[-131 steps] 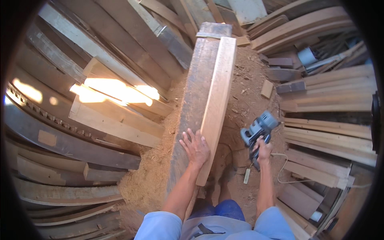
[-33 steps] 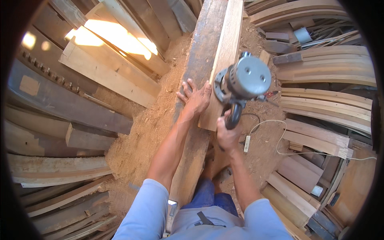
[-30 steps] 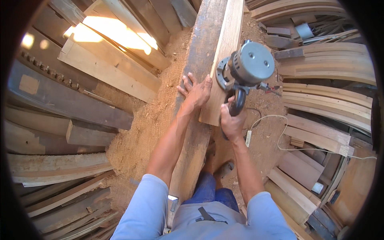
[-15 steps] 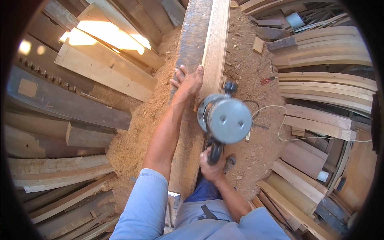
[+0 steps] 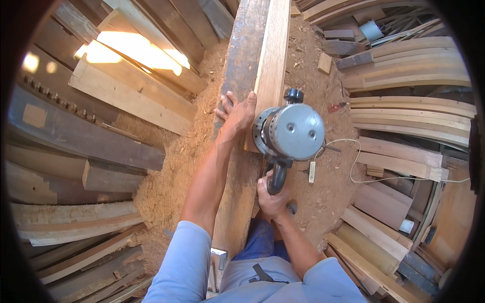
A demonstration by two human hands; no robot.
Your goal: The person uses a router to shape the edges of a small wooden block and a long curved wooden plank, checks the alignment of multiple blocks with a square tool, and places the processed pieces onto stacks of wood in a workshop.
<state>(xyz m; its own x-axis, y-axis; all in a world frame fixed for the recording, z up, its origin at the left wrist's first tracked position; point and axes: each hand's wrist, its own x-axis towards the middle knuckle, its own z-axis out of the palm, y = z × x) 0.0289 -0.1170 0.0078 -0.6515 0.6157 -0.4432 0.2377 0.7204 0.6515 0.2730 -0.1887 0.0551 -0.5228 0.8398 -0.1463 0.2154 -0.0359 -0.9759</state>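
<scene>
A light wooden board [image 5: 273, 63] lies lengthwise along the right side of a worn, dark wooden beam [image 5: 242, 55]. My left hand [image 5: 236, 117] rests flat across the beam, fingers spread, its thumb against the board's left edge. Wrapped round the black handle of a grey electric router [image 5: 298, 132] is my right hand [image 5: 273, 198], on the near side of the tool. The router sits at the board's near end, its round motor housing leaning to the right. Its base is partly seen beside my left wrist; the bit is hidden.
Sawdust and chips cover the floor [image 5: 323, 187]. A pale cord [image 5: 353, 169] runs off to the right, near red-handled pliers [image 5: 337, 107]. Stacked curved planks [image 5: 409, 113] line the right side, and more timber [image 5: 81, 131] the left. A metal square [image 5: 218, 256] lies at the beam's near end.
The router has moved forward, away from me, and slightly right, with my right hand following on its handle. My left hand stays at about the same spot on the beam.
</scene>
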